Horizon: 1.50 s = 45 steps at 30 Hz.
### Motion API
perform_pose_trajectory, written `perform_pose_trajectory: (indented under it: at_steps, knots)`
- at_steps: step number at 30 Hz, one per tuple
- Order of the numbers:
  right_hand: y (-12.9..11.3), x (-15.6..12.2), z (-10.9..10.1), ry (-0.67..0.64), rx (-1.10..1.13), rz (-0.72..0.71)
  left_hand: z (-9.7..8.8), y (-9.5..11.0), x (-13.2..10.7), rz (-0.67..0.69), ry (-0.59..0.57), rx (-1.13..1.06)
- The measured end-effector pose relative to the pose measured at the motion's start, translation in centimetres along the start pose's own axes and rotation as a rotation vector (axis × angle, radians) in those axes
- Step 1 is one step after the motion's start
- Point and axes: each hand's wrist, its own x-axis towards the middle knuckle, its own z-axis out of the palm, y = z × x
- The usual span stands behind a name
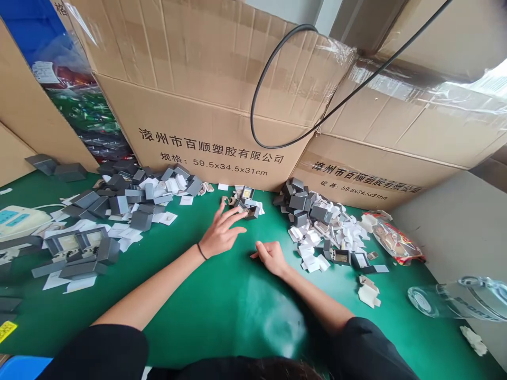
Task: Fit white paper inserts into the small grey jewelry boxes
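My left hand (222, 231) reaches forward over the green tabletop with its fingers spread. Its fingertips are close to a few small grey boxes (252, 212) with white paper pieces at the back middle; whether they touch is hard to tell. One of these boxes has a yellowish face (247, 193). My right hand (271, 257) is curled closed just above the table, thumb on top, to the right of the left hand. The inside of its grip is hidden. A heap of grey boxes and white papers (317, 221) lies beyond it to the right.
Grey boxes and papers are piled at the left (130, 195), near a white device (21, 221). Large cardboard cartons (206, 116) wall off the back, with a black cable (253, 105) hanging in front. A food packet (398, 240) and a clear bottle (455, 298) lie right.
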Motion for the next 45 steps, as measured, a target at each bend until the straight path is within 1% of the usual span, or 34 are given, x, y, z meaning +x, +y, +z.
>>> perform_pose_trajectory:
  at_steps: [1,3,4,6,7,8,9,11,12,13,15,17,19,20,22,24,27,30,34,36,39,41,43,45]
  knots:
    - [-0.3,0.6,0.6,-0.034,0.037,0.004,-1.4,-1.3,-1.9,-0.024,-0.033,0.036]
    - [-1.2,2.3,1.8,-0.07,0.125,-0.014,-3.7,-3.6,-5.0,-0.115,-0.028,0.098]
    - [-1.7,3.3,2.5,-0.087,0.137,-0.032,-4.5,-4.6,-6.1,-0.182,-0.016,0.122]
    - [-2.5,5.4,4.9,-0.189,0.127,-0.075,-5.6,-6.2,-7.4,-0.32,0.06,0.162]
    - [-2.9,6.6,6.3,-0.266,0.106,-0.096,-5.8,-6.7,-7.7,-0.381,0.103,0.179]
    - [-3.2,7.7,7.8,-0.305,0.087,-0.107,-5.9,-7.1,-7.8,-0.426,0.134,0.198]
    - [-3.5,9.0,9.4,-0.32,0.075,-0.105,-5.9,-7.3,-7.8,-0.455,0.147,0.22]
    - [-4.0,11.7,12.0,-0.345,0.04,-0.12,-5.8,-7.4,-7.5,-0.467,0.122,0.277]
    - [-4.3,13.1,13.0,-0.315,-0.008,-0.149,-5.8,-7.4,-7.4,-0.467,0.098,0.307]
    - [-4.5,14.6,13.8,-0.247,-0.073,-0.178,-5.8,-7.4,-7.4,-0.473,0.081,0.335]
    - [-5.1,17.2,14.8,-0.186,-0.12,-0.191,-5.7,-7.5,-7.5,-0.521,0.082,0.354]
    - [-5.6,19.0,15.4,-0.136,-0.27,-0.235,-5.5,-7.7,-7.8,-0.591,0.108,0.34]
    - [-5.9,19.8,15.7,-0.138,-0.426,-0.273,-5.3,-7.9,-8.1,-0.637,0.13,0.318]
    - [-6.0,19.9,15.8,-0.151,-0.492,-0.296,-5.1,-7.9,-8.2,-0.639,0.132,0.305]
    - [-6.1,19.7,16.0,-0.182,-0.597,-0.36,-4.9,-7.9,-8.2,-0.597,0.108,0.265]
    - [-6.2,19.3,16.3,-0.217,-0.68,-0.417,-4.8,-7.6,-8.1,-0.524,0.071,0.208]
    - [-6.3,19.0,16.6,-0.251,-0.771,-0.424,-4.9,-7.1,-7.8,-0.462,0.053,0.159]
    - [-6.5,19.0,16.6,-0.256,-0.786,-0.396,-5.0,-6.9,-7.6,-0.454,0.068,0.145]
    - [-6.4,19.1,16.3,-0.261,-0.759,-0.355,-5.1,-7.1,-7.5,-0.443,0.083,0.133]
    - [-6.3,19.1,16.2,-0.263,-0.754,-0.354,-5.0,-7.3,-7.6,-0.451,0.127,0.155]
    - [-6.1,19.1,16.3,-0.248,-0.759,-0.348,-5.1,-7.8,-7.7,-0.475,0.251,0.179]
    - [-6.2,19.1,16.5,-0.224,-0.769,-0.318,-5.1,-8.1,-7.8,-0.503,0.306,0.163]
    - [-6.4,19.0,16.6,-0.209,-0.776,-0.278,-5.2,-8.3,-7.8,-0.545,0.331,0.151]
    - [-6.7,19.0,16.7,-0.21,-0.783,-0.237,-5.2,-8.3,-7.8,-0.575,0.325,0.143]
